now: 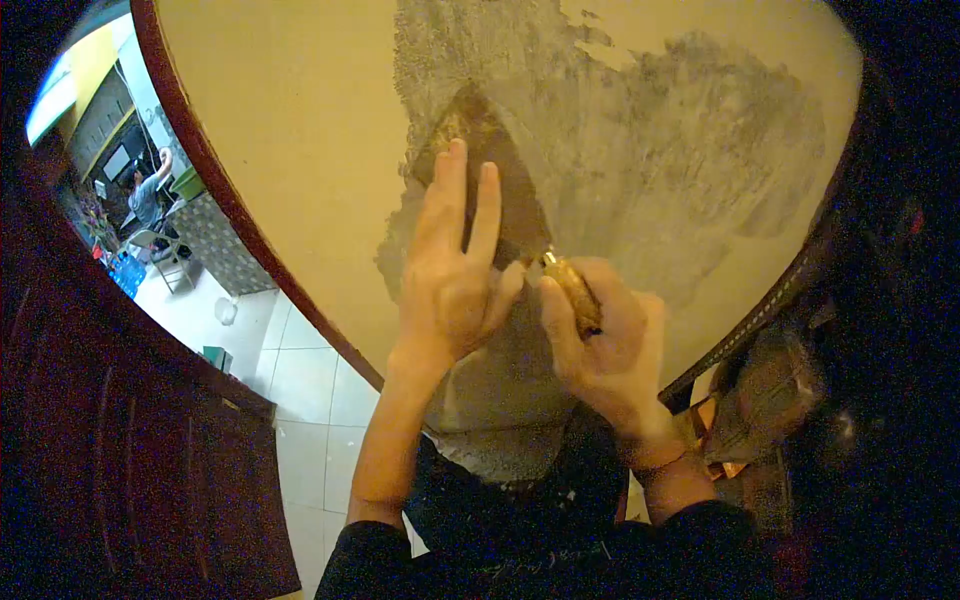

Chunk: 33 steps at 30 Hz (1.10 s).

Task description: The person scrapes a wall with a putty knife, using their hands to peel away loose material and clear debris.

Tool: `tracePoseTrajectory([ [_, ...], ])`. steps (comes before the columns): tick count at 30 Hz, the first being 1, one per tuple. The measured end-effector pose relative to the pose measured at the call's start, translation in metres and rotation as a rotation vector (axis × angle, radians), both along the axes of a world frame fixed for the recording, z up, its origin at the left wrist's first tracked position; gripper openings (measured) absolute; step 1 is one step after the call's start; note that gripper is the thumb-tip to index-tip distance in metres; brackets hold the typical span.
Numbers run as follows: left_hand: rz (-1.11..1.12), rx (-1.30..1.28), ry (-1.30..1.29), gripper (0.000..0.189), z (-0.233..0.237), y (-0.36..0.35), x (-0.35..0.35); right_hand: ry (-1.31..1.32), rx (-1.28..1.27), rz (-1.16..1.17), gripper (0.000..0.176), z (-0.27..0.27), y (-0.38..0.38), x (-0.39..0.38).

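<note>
A pointed trowel (515,195) lies against a pale yellow wall (300,130), its dark blade tip upward, over a rough grey patch (690,150). My right hand (615,335) is wrapped around its wooden handle (572,290), below and to the right of the blade. My left hand (450,265) rests on the blade with its fingers stretched upward, the thumb towards the handle. The hand and blade cover part of the grey patch's left border. Below the hands, the wall's lower part is in shadow.
A dark red-brown edge (215,180) borders the wall on the left. Beyond it are a dark wooden panel (130,480), white floor tiles (305,380), a folding chair (170,258) and another person (148,198) with one arm raised.
</note>
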<state>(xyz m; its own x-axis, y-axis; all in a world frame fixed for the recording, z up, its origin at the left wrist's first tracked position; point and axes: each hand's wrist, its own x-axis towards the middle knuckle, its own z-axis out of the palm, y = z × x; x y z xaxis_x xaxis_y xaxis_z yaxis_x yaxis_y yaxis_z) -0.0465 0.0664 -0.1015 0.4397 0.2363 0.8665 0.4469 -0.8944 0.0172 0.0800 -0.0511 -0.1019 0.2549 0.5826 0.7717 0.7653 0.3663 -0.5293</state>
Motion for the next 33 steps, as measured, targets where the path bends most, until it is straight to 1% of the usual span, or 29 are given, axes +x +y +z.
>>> tracePoseTrajectory([
  [1,-0.008,-0.004,-0.008,0.090,0.000,-0.004,0.003,0.059,0.060,0.042,0.011,0.003,-0.002,0.000],
  [2,-0.015,-0.004,-0.020,0.089,0.001,-0.005,0.006,0.057,0.064,0.043,0.011,0.003,0.003,-0.001],
  [4,0.009,0.000,-0.030,0.090,0.003,0.002,0.004,-0.079,-0.041,-0.107,0.013,0.001,0.010,-0.002],
  [5,0.035,0.005,-0.041,0.090,0.004,0.004,0.005,-0.082,-0.044,-0.110,0.013,0.003,0.009,0.001],
  [7,0.020,-0.002,-0.032,0.090,0.005,0.001,0.010,-0.023,-0.148,-0.078,0.016,0.007,0.006,0.004],
  [8,0.010,-0.007,-0.014,0.090,0.005,-0.001,0.010,-0.016,-0.151,-0.075,0.016,0.006,0.002,0.003],
  [10,0.024,0.025,-0.025,0.089,0.004,-0.002,0.010,0.066,0.034,0.023,0.017,0.005,-0.001,0.003],
  [11,0.032,0.046,-0.037,0.089,0.004,-0.002,0.010,0.065,0.042,0.026,0.017,0.006,0.006,0.001],
  [12,0.032,0.047,-0.037,0.089,0.006,0.001,0.007,-0.018,-0.024,-0.046,0.017,0.005,0.018,-0.003],
  [13,0.088,0.073,-0.040,0.089,0.010,0.008,0.001,-0.100,-0.095,-0.120,0.018,0.004,0.022,-0.004],
  [14,0.142,0.100,-0.039,0.088,0.013,0.011,-0.001,-0.095,-0.098,-0.124,0.018,0.003,0.018,-0.003],
  [15,0.145,0.102,-0.035,0.088,0.011,0.010,-0.002,-0.071,-0.077,-0.083,0.018,0.003,0.013,-0.003],
  [17,-0.048,0.008,-0.041,0.087,0.006,0.003,-0.003,-0.056,-0.043,-0.029,0.018,0.005,0.005,-0.005],
  [19,-0.019,0.028,-0.041,0.087,0.005,0.004,-0.004,0.110,-0.028,0.066,0.018,0.004,-0.002,-0.007],
  [20,-0.004,0.045,-0.037,0.087,0.006,0.006,-0.002,0.111,-0.029,0.069,0.018,0.003,0.002,-0.007],
  [22,0.001,0.058,-0.031,0.087,0.008,0.006,0.001,-0.032,-0.121,-0.093,0.018,0.001,0.009,-0.004],
  [23,0.008,0.054,-0.022,0.087,0.009,0.006,0.000,-0.031,-0.123,-0.099,0.018,0.002,0.007,-0.004],
  [25,0.009,0.048,-0.010,0.087,0.009,0.004,0.001,0.053,-0.082,-0.011,0.017,0.006,0.001,-0.003],
  [27,-0.081,0.004,-0.028,0.086,0.008,0.004,0.001,-0.001,-0.053,-0.057,0.018,0.004,0.007,-0.005],
  [28,-0.081,0.006,-0.030,0.086,0.009,0.008,-0.001,-0.053,-0.031,-0.102,0.018,0.003,0.009,-0.007],
  [30,0.024,0.093,-0.038,0.085,0.011,0.016,-0.005,-0.059,-0.070,-0.107,0.018,0.005,0.013,-0.008],
  [31,0.023,0.092,-0.040,0.085,0.011,0.015,-0.003,-0.065,-0.105,-0.109,0.018,0.007,0.014,-0.006],
  [33,-0.066,0.040,-0.044,0.084,0.010,0.011,-0.002,-0.011,-0.082,-0.068,0.018,0.009,0.000,-0.004],
])
